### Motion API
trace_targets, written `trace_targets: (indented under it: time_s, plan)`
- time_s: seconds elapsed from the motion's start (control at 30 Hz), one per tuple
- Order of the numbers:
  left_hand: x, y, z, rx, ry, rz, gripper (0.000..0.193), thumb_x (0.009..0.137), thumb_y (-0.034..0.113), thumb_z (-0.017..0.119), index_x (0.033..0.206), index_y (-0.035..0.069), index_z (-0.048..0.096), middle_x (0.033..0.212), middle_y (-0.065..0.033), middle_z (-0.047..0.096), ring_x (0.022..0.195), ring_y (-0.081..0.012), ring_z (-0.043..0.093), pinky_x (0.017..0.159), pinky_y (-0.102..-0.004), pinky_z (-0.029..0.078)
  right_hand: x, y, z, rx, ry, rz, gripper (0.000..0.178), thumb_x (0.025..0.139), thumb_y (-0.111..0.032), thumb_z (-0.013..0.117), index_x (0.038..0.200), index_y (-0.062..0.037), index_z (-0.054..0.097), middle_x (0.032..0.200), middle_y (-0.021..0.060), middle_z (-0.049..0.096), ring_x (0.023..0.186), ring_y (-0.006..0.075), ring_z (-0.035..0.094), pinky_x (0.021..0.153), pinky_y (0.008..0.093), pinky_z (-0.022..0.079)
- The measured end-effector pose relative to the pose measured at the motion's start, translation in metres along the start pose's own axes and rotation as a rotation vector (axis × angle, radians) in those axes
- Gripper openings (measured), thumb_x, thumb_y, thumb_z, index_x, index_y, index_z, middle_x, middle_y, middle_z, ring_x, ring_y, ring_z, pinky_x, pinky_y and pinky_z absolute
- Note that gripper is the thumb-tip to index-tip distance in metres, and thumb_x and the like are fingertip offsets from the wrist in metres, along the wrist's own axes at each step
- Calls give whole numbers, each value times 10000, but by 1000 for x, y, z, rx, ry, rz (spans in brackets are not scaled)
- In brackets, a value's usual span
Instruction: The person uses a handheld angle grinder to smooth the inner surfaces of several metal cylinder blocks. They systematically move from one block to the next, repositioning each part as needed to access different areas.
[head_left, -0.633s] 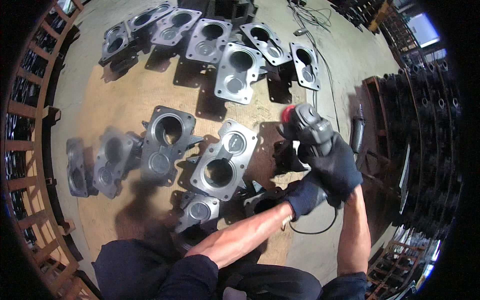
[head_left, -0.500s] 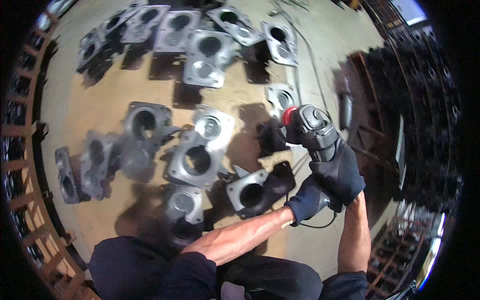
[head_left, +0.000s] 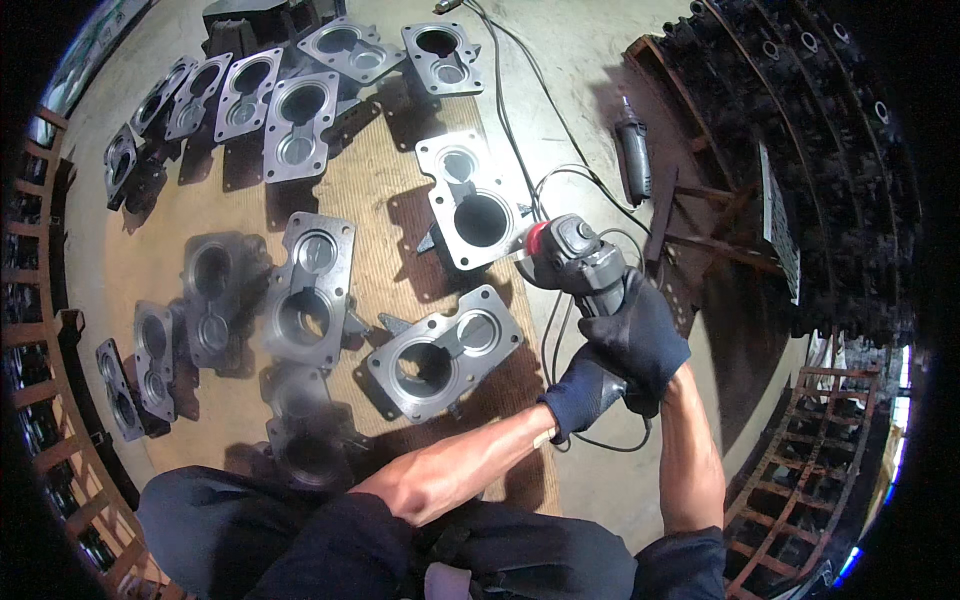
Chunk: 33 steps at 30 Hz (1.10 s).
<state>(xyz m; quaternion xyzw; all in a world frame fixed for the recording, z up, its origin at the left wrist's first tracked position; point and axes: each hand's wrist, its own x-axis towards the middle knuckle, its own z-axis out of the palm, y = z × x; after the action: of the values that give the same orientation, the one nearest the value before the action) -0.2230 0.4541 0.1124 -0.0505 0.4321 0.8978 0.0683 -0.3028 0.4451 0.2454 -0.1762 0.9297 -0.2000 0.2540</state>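
Observation:
Both hands wear dark gloves and are wrapped round an angle grinder (head_left: 578, 255) with a red disc guard or flange. My right hand (head_left: 640, 335) closes on the body just behind the gear head. Lower and to the left, my left hand (head_left: 590, 390) grips the rear part, partly hidden by the right. The grinder's head is at the right edge of a grey metal casting (head_left: 437, 190) with two round openings. Whether the disc touches it I cannot tell. Nearer me lies a similar casting (head_left: 490, 338), tilted on the mat.
Several more castings (head_left: 300, 125) stand about on a tan ribbed mat (head_left: 370, 200). Power cables (head_left: 530, 60) run over the floor to the right. Another power tool (head_left: 633, 155) lies by a rusty rack. Stacked dark parts (head_left: 800, 150) line the right side; a rusty metal frame (head_left: 40, 330) borders the left.
The view has shifted, and the castings have come into sharper sight. The grinder, still in both hands, now appears further left, beside the lower right corner of the nearest upright-facing casting.

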Motion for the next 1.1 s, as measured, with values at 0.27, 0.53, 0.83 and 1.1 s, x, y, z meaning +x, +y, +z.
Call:
trace_targets:
  time_s: [0.27, 0.53, 0.83, 1.1]
  plan:
    - [12, -11, -13, -516, 20, -34, 424, 919, -16, 584, 1333, 17, 499, 1318, -86, 571, 1182, -164, 543, 1036, -328, 454, 31, 14, 9, -93, -78, -31, 637, 657, -294, 745, 1146, 67, 556, 943, 281, 688, 917, 405, 691, 813, 435, 550]
    - [57, 28, -46, -59, 84, 22, 399, 841, 60, 714, 1219, 1, 601, 1201, -99, 644, 1114, -161, 578, 990, -349, 477, 84, -12, -4, -88, -119, -91, 567, 649, -254, 730, 1111, 38, 580, 948, 275, 685, 895, 386, 695, 799, 412, 544]
    - [43, 21, -28, -60, 141, 38, 396, 894, 15, 635, 1282, 26, 555, 1271, -95, 605, 1188, -140, 535, 1026, -316, 447, 80, 10, 3, -93, -118, -108, 656, 608, -296, 764, 1109, 79, 566, 944, 278, 682, 906, 397, 687, 827, 419, 540]
    - [57, 53, -45, -126, 173, 21, 222, 815, -22, 671, 1037, -18, 674, 992, -113, 706, 937, -168, 663, 836, -321, 548, 102, -15, -8, -157, -126, -122, 582, 608, -289, 756, 1055, 49, 597, 916, 284, 680, 885, 384, 694, 779, 417, 542]
